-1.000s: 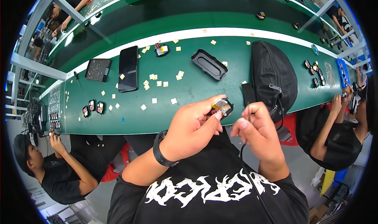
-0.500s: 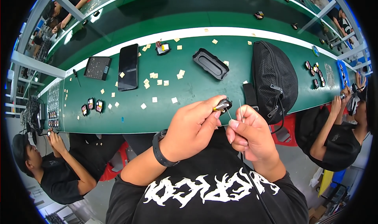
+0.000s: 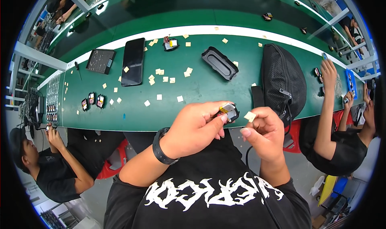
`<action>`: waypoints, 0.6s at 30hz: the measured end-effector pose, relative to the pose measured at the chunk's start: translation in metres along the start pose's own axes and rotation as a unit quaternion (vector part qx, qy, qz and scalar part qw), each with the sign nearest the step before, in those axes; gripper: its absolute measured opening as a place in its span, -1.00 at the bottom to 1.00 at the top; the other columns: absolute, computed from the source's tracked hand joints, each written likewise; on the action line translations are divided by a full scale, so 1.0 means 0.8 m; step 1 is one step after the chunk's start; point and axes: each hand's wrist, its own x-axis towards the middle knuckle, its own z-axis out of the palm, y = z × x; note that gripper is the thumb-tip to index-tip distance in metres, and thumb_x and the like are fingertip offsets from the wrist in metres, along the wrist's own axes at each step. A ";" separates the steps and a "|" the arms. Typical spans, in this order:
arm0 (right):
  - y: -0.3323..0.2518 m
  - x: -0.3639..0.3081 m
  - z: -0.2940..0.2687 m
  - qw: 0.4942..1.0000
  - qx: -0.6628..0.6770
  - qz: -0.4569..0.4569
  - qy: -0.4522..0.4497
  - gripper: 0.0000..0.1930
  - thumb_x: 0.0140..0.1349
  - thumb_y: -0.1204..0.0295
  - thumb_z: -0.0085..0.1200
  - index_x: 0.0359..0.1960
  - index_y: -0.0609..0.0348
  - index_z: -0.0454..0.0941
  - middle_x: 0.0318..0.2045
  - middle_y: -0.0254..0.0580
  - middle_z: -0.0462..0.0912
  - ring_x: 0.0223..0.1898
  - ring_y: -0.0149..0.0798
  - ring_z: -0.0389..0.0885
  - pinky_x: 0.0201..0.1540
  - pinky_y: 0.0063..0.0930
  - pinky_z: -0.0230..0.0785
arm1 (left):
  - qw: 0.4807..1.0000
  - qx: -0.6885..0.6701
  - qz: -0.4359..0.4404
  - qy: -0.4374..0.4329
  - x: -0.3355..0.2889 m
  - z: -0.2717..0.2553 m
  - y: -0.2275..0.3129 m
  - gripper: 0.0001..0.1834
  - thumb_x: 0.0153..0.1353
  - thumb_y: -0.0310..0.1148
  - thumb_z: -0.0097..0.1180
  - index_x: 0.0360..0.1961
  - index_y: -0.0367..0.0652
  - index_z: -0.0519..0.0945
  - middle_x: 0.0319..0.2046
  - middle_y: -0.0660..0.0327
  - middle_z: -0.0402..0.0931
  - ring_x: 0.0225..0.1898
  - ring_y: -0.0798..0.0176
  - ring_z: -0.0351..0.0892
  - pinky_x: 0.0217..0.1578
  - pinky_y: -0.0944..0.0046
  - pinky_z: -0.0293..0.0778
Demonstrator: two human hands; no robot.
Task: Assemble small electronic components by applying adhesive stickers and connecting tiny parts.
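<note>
A small black part (image 3: 229,112) with a yellow and silver top is pinched in the left hand (image 3: 197,128), raised just off the near edge of the green counter (image 3: 193,88); the grip is closed round it, wrist bent, a black band worn on it. Just beside the part, a pale square tab (image 3: 249,116) is nipped between thumb and forefinger of the right hand (image 3: 263,134). Beyond the part, more pale squares are scattered on the smooth counter, with a black mesh bag (image 3: 283,82) to its right.
</note>
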 end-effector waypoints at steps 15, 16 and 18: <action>0.001 0.014 0.016 0.998 -0.005 0.023 0.066 -0.94 0.30 0.62 0.23 -0.23 0.27 0.61 -0.46 -0.42 0.61 -0.55 -0.70 0.36 -0.54 -0.74 0.11 | 0.999 -0.012 -0.006 0.037 -0.002 0.009 -0.005 -0.76 0.41 -0.49 0.04 0.02 -0.30 0.62 -0.49 0.36 0.56 -0.47 0.55 0.50 -0.44 0.43 0.44; -0.001 0.014 0.017 0.998 -0.021 0.001 0.059 -0.92 0.28 0.63 0.23 -0.22 0.27 0.62 -0.46 -0.40 0.63 -0.55 -0.68 0.39 -0.54 -0.73 0.14 | 0.999 -0.013 -0.007 0.035 -0.002 0.008 -0.005 -0.76 0.41 -0.49 0.04 0.02 -0.30 0.62 -0.49 0.36 0.56 -0.47 0.55 0.50 -0.44 0.43 0.44; -0.008 0.013 0.011 0.998 -0.039 -0.021 0.050 -0.90 0.26 0.64 0.24 -0.20 0.28 0.63 -0.46 -0.38 0.65 -0.55 -0.66 0.42 -0.55 -0.71 0.17 | 0.999 0.016 -0.036 0.006 -0.005 0.004 -0.001 -0.71 0.44 -0.50 0.05 0.12 -0.35 0.58 -0.25 0.31 0.62 -0.35 0.53 0.55 -0.33 0.46 0.55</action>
